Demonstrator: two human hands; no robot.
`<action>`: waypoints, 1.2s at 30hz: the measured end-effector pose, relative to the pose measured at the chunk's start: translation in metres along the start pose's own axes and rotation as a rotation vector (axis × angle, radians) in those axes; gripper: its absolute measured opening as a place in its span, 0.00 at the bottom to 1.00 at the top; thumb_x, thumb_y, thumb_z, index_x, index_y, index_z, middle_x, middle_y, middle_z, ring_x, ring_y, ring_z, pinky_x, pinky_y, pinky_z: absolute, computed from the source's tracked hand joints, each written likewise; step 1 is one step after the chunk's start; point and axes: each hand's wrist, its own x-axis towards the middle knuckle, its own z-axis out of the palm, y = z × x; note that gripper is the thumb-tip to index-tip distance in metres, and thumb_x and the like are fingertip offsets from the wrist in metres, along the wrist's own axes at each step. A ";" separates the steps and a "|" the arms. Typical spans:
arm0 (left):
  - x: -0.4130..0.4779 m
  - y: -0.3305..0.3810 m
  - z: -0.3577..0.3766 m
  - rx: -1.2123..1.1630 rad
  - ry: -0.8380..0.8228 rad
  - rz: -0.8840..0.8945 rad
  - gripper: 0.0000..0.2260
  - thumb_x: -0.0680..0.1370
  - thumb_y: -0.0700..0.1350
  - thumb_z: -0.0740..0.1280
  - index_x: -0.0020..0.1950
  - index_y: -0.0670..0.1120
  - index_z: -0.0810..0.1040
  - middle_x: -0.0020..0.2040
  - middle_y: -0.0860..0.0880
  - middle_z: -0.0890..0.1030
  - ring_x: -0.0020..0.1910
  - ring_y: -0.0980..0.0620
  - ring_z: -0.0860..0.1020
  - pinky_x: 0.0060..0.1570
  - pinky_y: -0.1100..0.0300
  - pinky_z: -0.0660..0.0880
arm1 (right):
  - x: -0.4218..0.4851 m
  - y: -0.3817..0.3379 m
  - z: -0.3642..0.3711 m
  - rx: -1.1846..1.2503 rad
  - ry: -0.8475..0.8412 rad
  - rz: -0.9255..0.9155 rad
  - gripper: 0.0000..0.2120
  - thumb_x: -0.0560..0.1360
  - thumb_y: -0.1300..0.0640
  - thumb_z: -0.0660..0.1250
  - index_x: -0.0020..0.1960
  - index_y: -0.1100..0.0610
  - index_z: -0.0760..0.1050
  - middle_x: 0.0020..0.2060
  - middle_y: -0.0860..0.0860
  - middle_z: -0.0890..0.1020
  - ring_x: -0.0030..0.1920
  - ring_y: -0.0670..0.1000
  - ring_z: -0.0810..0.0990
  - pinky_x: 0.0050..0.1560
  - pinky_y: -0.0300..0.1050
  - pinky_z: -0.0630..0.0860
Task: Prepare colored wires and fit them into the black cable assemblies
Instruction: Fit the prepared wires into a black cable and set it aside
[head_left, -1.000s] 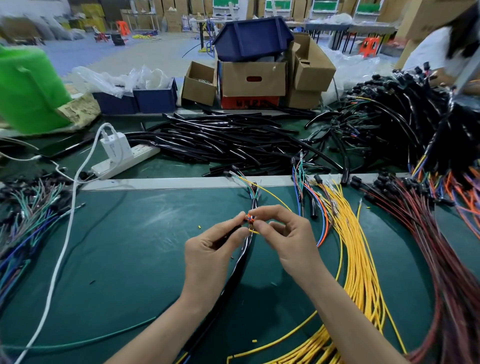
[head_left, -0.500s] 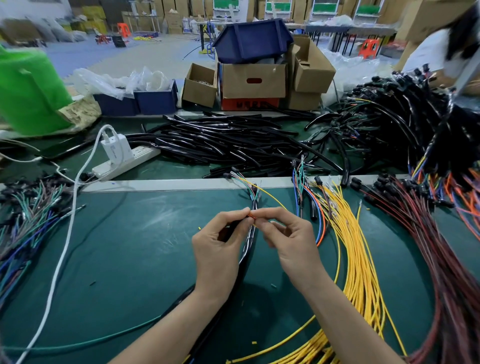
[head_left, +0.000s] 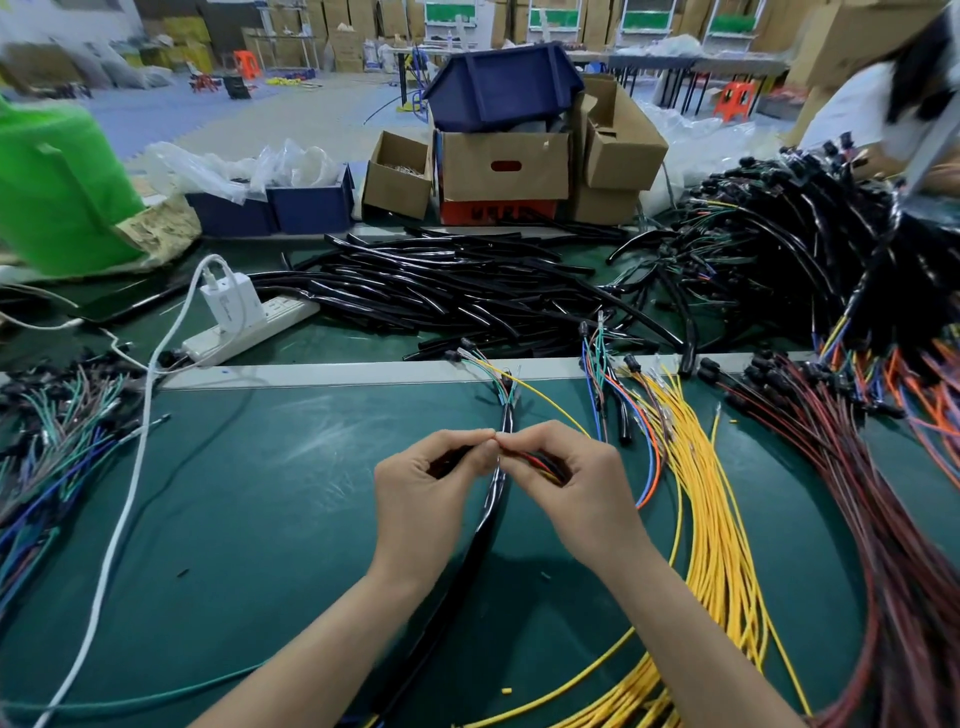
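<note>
Colored wires (head_left: 537, 462), red and yellow, in right hand (head_left: 576, 488), apparently meeting black cable (head_left: 449, 458).

Nothing legible anywhere. Only dark printed marks on the red crate (head_left: 498, 212) beneath the cardboard box (head_left: 478, 179), too blurred to read.

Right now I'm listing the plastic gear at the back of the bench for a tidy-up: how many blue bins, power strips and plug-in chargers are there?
Blue bins: 3 (one upturned on a cardboard box, two side by side to its left)
Power strips: 1
Chargers: 1, plugged into the strip
Total: 5
</note>
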 end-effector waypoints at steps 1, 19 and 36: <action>0.001 0.000 -0.003 0.014 -0.024 -0.010 0.12 0.71 0.35 0.72 0.40 0.53 0.85 0.35 0.51 0.84 0.34 0.58 0.80 0.39 0.68 0.76 | 0.000 0.001 0.000 -0.103 -0.008 -0.079 0.07 0.70 0.67 0.73 0.47 0.59 0.82 0.41 0.50 0.84 0.43 0.45 0.82 0.47 0.38 0.77; 0.009 0.021 -0.044 0.261 -0.621 -0.265 0.18 0.79 0.37 0.63 0.65 0.55 0.73 0.49 0.53 0.85 0.25 0.53 0.71 0.25 0.64 0.70 | 0.001 -0.008 -0.002 0.203 -0.092 0.145 0.14 0.70 0.70 0.71 0.40 0.51 0.83 0.37 0.49 0.86 0.39 0.44 0.82 0.45 0.33 0.75; 0.004 0.023 -0.039 0.141 -0.547 -0.244 0.12 0.81 0.37 0.59 0.54 0.48 0.82 0.37 0.50 0.85 0.24 0.57 0.64 0.24 0.70 0.62 | 0.001 -0.011 -0.005 0.176 -0.127 0.151 0.11 0.71 0.69 0.72 0.40 0.52 0.83 0.36 0.50 0.85 0.39 0.45 0.82 0.44 0.34 0.75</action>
